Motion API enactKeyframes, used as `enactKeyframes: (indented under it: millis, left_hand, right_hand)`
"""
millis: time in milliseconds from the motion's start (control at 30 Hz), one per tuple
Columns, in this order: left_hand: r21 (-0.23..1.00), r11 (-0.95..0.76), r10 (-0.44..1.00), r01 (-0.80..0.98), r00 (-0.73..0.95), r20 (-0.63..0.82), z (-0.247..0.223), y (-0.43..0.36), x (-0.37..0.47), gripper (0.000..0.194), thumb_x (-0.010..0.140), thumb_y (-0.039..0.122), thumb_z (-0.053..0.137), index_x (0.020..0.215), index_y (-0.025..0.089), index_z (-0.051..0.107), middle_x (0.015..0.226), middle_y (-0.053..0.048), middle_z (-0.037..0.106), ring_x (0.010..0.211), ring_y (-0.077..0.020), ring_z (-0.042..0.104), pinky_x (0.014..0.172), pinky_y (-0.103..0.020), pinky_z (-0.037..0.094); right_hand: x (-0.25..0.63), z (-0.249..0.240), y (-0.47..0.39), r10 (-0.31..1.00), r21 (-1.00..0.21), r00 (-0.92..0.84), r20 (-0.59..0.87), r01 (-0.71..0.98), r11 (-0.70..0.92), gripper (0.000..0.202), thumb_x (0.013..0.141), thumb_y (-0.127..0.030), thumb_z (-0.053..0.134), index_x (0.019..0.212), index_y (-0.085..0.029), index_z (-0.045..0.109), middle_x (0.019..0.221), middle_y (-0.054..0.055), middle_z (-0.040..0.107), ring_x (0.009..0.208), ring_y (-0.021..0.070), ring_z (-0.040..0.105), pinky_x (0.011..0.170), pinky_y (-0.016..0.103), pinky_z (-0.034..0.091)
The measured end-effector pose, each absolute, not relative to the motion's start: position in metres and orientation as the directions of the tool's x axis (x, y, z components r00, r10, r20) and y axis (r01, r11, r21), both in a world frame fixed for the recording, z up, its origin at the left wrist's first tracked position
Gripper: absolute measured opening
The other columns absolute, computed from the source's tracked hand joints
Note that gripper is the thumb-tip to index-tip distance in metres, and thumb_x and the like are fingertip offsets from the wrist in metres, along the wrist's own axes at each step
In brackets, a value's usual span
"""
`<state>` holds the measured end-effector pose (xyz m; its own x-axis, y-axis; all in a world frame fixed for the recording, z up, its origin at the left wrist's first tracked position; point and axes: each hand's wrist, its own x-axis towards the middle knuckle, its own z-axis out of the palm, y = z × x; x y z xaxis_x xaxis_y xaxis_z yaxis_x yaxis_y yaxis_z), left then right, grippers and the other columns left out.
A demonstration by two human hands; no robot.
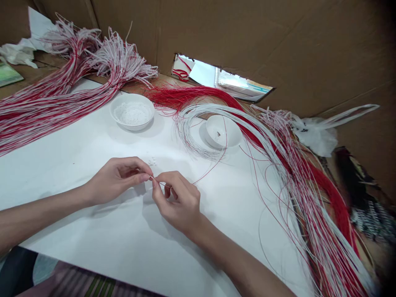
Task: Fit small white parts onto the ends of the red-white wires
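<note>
"Pinching so finely, what do the hands hold?"

"A thin strand (151, 177). The left hand (119, 181) grips it between thumb and forefinger; the right hand (179, 200) has it the same way, just beside. Both grips are narrow, the tips nearly meeting over the middle of the white tabletop (89, 148)."

"Why so close together?"

"Probably to steady so slight a piece; a short span bends less."

"And the red thread (208, 175) running off to the far right?"

"It emerges by the right hand; I cannot tell whether it is the held strand."

"Why two bowls?"

"The left bowl (136, 127) holds loose white bits (130, 112), the right bowl (234, 134) only a few. Both stand just beyond the hands, likely for easy reach."

"And the bundles?"

"The red strands (198, 91) and white strands (216, 109) curve around the right bowl, perhaps so the near surface leaves elbow room."
</note>
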<state>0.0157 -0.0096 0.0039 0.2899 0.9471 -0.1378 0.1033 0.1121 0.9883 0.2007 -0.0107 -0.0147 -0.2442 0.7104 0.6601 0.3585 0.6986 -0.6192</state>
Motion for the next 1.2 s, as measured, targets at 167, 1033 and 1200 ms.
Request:
enactKeyframes:
  millis: [167, 1033, 1200]
  left_hand:
    - [0.989, 0.108, 0.945, 0.097, 0.298, -0.133, 0.0034, -0.0099, 0.0149, 0.007, 0.087, 0.027, 0.067, 0.087, 0.022, 0.07, 0.085, 0.0, 0.069, 0.082, -0.0097, 0.065, 0.075, -0.017, 0.052]
    - [0.844, -0.389, 0.897, 0.369, 0.358, 0.258, -0.005, -0.0141, 0.0091, 0.014, 0.093, 0.015, 0.054, 0.098, 0.023, 0.064, 0.093, 0.0, 0.068, 0.086, -0.0134, 0.064, 0.077, -0.026, 0.051]
    - [0.82, -0.423, 0.885, 0.387, 0.373, 0.28, -0.0052, -0.0135, 0.0089, 0.013, 0.093, 0.015, 0.054, 0.099, 0.023, 0.063, 0.093, 0.0, 0.068, 0.085, -0.0134, 0.064, 0.076, -0.026, 0.051]
  right_hand:
    - [0.2008, -0.0147, -0.0108, 0.709, -0.618, -0.249, 0.66, 0.356, 0.701, 0.01, 0.084, -0.009, 0.059, 0.083, -0.018, 0.059, 0.071, -0.003, 0.066, 0.049, 0.0044, 0.047, 0.045, 0.019, 0.04]
    - [0.2011, -0.0153, -0.0105, 0.719, -0.628, -0.282, 0.635, 0.353, 0.693, 0.012, 0.084, -0.008, 0.056, 0.08, -0.018, 0.057, 0.07, -0.003, 0.065, 0.048, 0.0043, 0.043, 0.043, 0.02, 0.037]
    - [0.2011, -0.0157, -0.0108, 0.715, -0.623, -0.277, 0.641, 0.356, 0.697, 0.011, 0.084, -0.008, 0.057, 0.08, -0.018, 0.057, 0.069, -0.004, 0.064, 0.047, 0.004, 0.043, 0.043, 0.02, 0.037]
